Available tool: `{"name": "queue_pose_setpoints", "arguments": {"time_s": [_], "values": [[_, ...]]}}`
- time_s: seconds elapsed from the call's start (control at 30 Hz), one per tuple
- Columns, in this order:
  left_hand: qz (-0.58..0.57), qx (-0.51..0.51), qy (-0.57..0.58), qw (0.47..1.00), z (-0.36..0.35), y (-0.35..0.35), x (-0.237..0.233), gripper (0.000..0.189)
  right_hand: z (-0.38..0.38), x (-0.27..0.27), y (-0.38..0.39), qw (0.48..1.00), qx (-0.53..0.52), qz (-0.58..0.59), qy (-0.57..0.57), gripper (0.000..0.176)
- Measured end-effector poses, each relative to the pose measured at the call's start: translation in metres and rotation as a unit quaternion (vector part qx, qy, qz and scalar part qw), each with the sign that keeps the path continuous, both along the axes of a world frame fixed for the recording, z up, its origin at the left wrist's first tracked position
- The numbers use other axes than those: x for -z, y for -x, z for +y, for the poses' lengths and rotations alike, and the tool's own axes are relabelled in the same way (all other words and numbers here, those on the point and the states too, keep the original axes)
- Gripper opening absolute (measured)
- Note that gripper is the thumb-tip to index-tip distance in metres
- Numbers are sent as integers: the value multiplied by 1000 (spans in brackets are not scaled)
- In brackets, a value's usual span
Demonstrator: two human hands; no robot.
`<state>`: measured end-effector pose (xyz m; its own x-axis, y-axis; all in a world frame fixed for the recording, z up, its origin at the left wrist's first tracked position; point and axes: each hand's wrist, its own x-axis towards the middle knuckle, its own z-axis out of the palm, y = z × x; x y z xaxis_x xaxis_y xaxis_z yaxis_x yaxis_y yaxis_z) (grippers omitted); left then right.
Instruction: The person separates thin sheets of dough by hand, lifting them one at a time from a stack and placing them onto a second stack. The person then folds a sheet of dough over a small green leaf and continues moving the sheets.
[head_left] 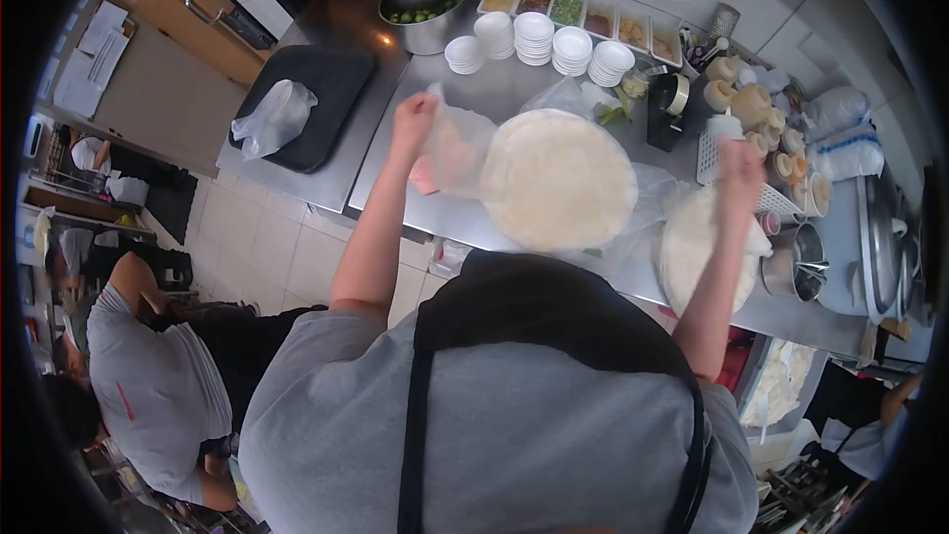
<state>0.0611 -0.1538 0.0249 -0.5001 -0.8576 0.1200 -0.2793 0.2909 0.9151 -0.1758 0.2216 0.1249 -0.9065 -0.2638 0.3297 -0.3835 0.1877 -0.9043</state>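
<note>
My left hand [414, 119] is closed on the upper corner of a clear plastic sheet [465, 146], which may be a bag. The sheet hangs down beside a large, round, pale flatbread [559, 180] on the steel counter. Something pink [423, 176] shows under the plastic. Blurred by motion, my right hand [739, 176] is over the far edge of a second pile of flatbreads [690, 255], close to a white squeeze bottle [724, 129]. Its fingers are too smeared to make out. More clear plastic [657, 196] lies between the two rounds.
Stacked white dishes [534, 37], topping trays [566, 10] and a bowl of limes [423, 25] stand at the back. A black tray [341, 89] is on the left. Sauce bottles [756, 104] and a metal pot [791, 262] crowd the right. A co-worker [158, 376] is at left.
</note>
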Motion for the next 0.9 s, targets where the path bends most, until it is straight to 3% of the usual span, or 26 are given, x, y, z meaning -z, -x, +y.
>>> {"name": "queue_pose_setpoints", "arguments": {"time_s": [0.07, 0.2, 0.33, 0.4, 0.43, 0.5, 0.63, 0.7, 0.9], "values": [[-20, 49, -17, 998, 21, 14, -36, 20, -33, 17, -22, 995, -91, 15, -47, 20], [69, 202, -118, 970, 63, 29, -119, 19, -72, 73, -42, 956, -237, -82, -151, 23], [217, 347, -222, 885, 73, 27, -183, 17, -96, 102, -62, 910, -355, -205, -56, 53], [239, 337, -241, 878, 68, 29, -190, 19, -108, 119, -70, 828, -414, -373, 65, 58], [242, 329, -252, 877, 62, 32, -188, 19, -113, 126, -72, 831, -407, -373, 69, 58], [232, 322, -269, 877, 47, 36, -171, 20, -119, 130, -75, 613, -418, -600, 298, 56], [209, 262, -322, 886, 41, 44, -134, 25, -97, 80, -69, 686, -401, -499, 345, 49], [191, 280, -356, 871, 48, 49, -117, 26, -75, 66, -52, 744, -382, -473, 277, 40], [119, 353, -451, 811, 125, 99, -64, 34, 54, 44, -13, 825, -277, -420, 256, 41]]}}
